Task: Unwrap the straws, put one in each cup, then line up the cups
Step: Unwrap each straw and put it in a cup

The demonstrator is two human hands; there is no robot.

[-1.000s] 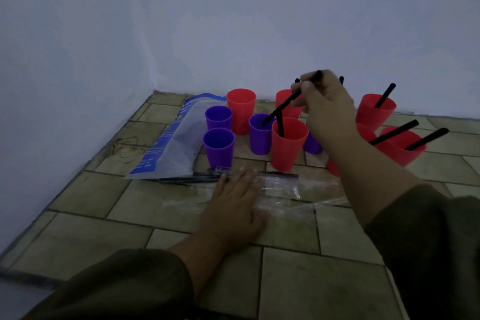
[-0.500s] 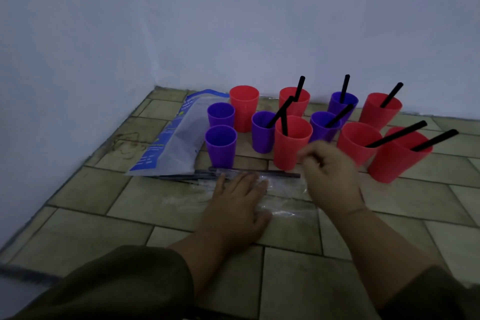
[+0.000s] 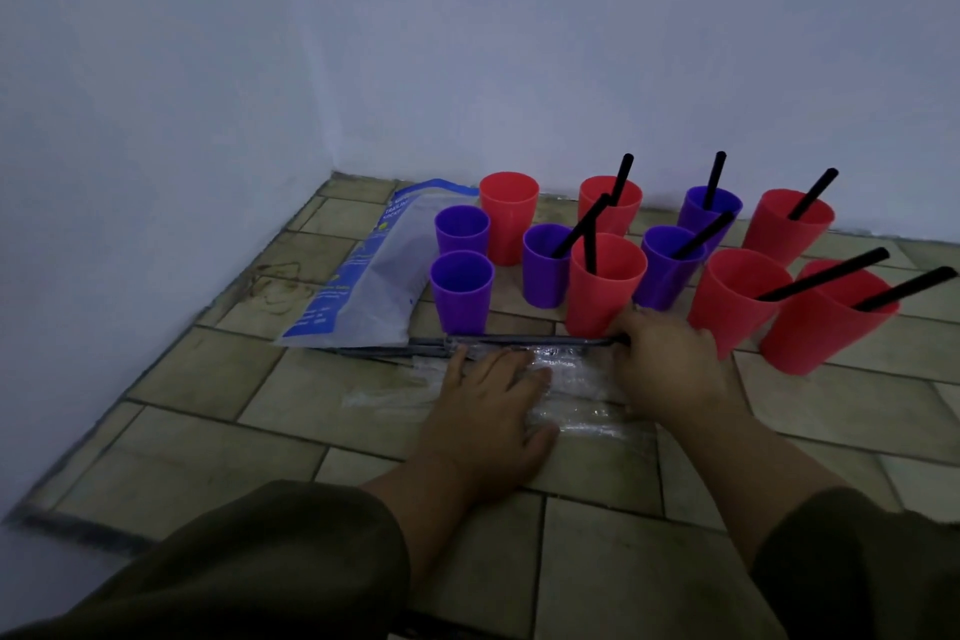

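Several red and purple cups stand on the tiled floor, most with a black straw in them. Two purple cups (image 3: 461, 294) (image 3: 462, 230) and the back-left red cup (image 3: 508, 216) hold none. Loose black straws (image 3: 519, 341) lie in a bundle in front of the cups, on a clear plastic wrapper (image 3: 576, 379). My left hand (image 3: 488, 411) presses flat on the wrapper. My right hand (image 3: 670, 364) is down at the right end of the bundle, its fingertips curled onto a straw there.
A white and blue plastic bag (image 3: 374, 286) lies left of the cups, its near edge over the straws' left ends. Walls meet in a corner behind and to the left. Bare tiles (image 3: 623, 561) stretch toward me.
My right hand dropped a straw into the middle purple cup, then came down and back to the straw bundle's right end. My left hand stayed on the wrapper.
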